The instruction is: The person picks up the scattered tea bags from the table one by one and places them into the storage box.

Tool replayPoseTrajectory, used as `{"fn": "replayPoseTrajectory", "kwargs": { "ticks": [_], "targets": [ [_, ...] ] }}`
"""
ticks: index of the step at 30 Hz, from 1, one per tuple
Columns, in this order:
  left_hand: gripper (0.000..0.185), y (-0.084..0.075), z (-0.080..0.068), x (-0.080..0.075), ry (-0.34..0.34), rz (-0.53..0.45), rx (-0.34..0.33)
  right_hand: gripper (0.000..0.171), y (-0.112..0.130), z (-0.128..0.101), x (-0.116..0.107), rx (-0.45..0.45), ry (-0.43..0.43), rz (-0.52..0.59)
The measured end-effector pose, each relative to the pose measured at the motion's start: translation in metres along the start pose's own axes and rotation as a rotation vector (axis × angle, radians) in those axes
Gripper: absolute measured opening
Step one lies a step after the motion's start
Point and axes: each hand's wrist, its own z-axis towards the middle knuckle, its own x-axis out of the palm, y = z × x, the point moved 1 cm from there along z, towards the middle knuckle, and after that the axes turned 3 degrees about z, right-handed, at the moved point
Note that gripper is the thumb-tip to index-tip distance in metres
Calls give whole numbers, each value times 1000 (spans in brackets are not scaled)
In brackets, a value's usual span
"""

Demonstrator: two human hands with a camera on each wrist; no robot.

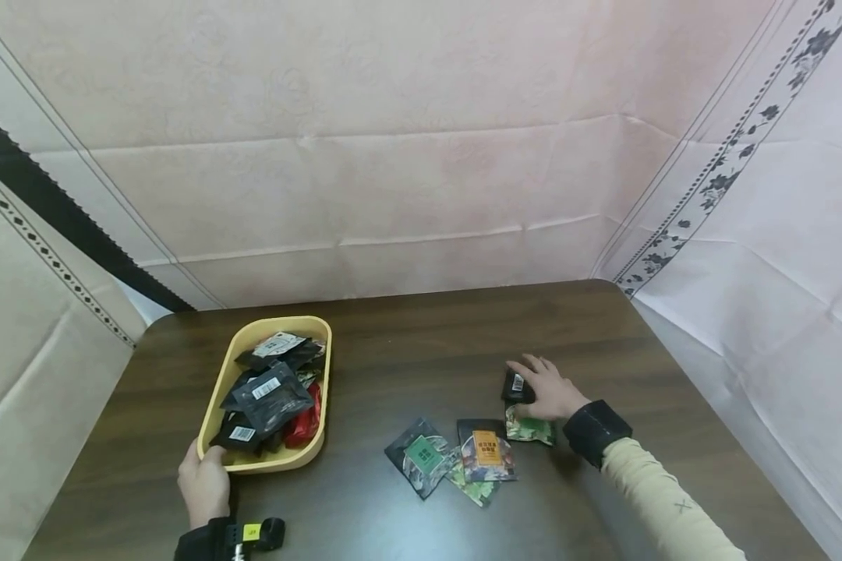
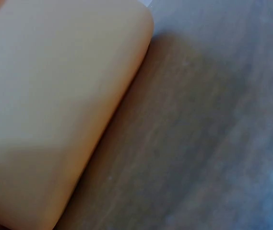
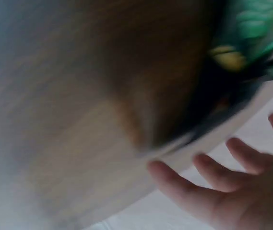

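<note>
My left hand (image 1: 205,487) grips the near left corner of a yellow plastic basket (image 1: 284,461). The basket's pale outer wall (image 2: 64,96) fills the left of the left wrist view. Inside it lie several black packets (image 1: 274,399) and a red packet (image 1: 305,421). On the right, my right hand (image 1: 549,392) reaches over a small black packet (image 1: 515,386) and a green patterned packet (image 1: 533,431), partly hiding both. In the right wrist view its fingers (image 3: 222,175) are spread and extended beside a blurred dark and green packet (image 3: 256,28).
Just left of the right hand, a dark packet with an orange label (image 1: 487,452) and one with a green label (image 1: 423,456) overlap a green packet (image 1: 480,492) on the brown wooden table (image 1: 393,351). Pale cloth (image 1: 393,195) hangs behind the table.
</note>
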Motion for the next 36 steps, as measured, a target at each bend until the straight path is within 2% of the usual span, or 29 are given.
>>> {"fn": "replayPoseTrajectory", "kwargs": {
  "ticks": [2,4,10,15,21,26,36],
  "targets": [
    [51,2,1,-2,-9,-1,-6,75,-5,3,2,10,40,-19],
    [51,3,1,-4,-18,-3,-8,68,-7,6,5,-4,33,-40],
    [50,4,1,-8,-34,18,8,38,-5,20,15,-76,-105,-150],
    [49,5,-1,-8,-49,34,20,30,-4,28,22,-94,-150,-218],
    [49,5,-2,-3,-24,24,35,32,4,32,14,-93,-317,-203],
    [49,3,-2,-2,-17,26,47,37,39,43,3,-150,-381,-129],
    [48,2,-4,-2,-1,8,65,36,136,82,8,-338,-373,-68]
  ]
}}
